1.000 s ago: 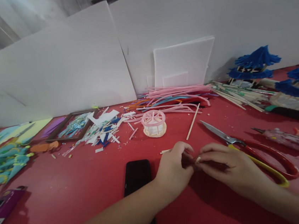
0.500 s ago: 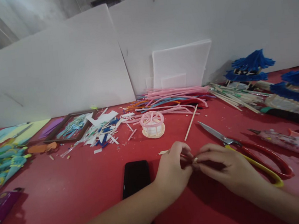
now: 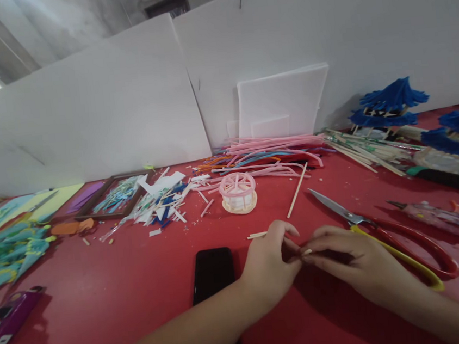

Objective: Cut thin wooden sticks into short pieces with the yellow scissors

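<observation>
My left hand [image 3: 269, 269] and my right hand [image 3: 351, 257] meet fingertip to fingertip, just above the red tabletop. Between the right thumb and forefinger shows the pale end of a small wooden stick piece [image 3: 307, 252]; the left fingertips pinch at the same spot, and how much they cover is hidden. Short wooden sticks [image 3: 256, 235] lie just beyond the left hand. A black phone [image 3: 212, 272] is partly under the left forearm. Scissors [image 3: 355, 219] with red and yellow handles lie beside my right hand. Farther back stands a small round pink-and-white model [image 3: 238, 193] on a wooden base.
Pink and coloured pipe strips [image 3: 272, 154] lie along the white board, near a bundle of sticks [image 3: 362, 150]. At right are a pink glue gun [image 3: 443, 215] and blue-roofed models [image 3: 394, 101]. Scraps [image 3: 165, 200], a brown tray [image 3: 130, 207] and a purple power strip [image 3: 17, 320] occupy the left.
The view has shifted slightly, so everything sits a little farther right and lower. Both hands still pinch together; the pale stick end has turned to lie more sideways.
</observation>
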Action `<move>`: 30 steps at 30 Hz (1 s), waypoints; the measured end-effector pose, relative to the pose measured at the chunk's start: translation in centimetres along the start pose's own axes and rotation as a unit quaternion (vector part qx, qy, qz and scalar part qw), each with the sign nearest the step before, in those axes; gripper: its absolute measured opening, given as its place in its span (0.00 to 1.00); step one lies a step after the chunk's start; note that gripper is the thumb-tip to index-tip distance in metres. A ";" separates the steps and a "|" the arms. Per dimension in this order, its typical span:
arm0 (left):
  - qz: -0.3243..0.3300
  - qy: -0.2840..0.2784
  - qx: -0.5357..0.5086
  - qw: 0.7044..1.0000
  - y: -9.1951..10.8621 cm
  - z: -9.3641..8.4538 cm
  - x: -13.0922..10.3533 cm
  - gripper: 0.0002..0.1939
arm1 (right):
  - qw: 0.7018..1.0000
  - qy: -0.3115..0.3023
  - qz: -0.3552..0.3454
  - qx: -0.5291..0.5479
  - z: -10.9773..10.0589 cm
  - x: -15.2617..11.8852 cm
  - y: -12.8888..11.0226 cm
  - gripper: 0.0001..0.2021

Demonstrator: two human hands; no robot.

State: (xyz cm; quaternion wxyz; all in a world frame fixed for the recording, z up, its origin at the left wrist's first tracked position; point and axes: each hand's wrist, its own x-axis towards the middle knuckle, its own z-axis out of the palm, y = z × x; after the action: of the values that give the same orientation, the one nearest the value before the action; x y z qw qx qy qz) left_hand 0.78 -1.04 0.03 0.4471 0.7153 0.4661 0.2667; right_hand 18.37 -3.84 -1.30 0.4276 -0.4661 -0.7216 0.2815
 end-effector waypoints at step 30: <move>-0.013 -0.014 -0.027 0.999 -0.1 -0.1 0.2 0.18 | 0.849 0.016 0.094 -0.519 -6.7 -2.3 4.4 0.04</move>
State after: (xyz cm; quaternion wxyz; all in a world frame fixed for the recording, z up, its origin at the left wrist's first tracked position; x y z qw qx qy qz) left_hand 0.73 -0.74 -0.01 0.4761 0.7005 0.4619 0.2633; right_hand 26.58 -4.11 -2.44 0.1064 -0.6904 -0.7082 -0.1028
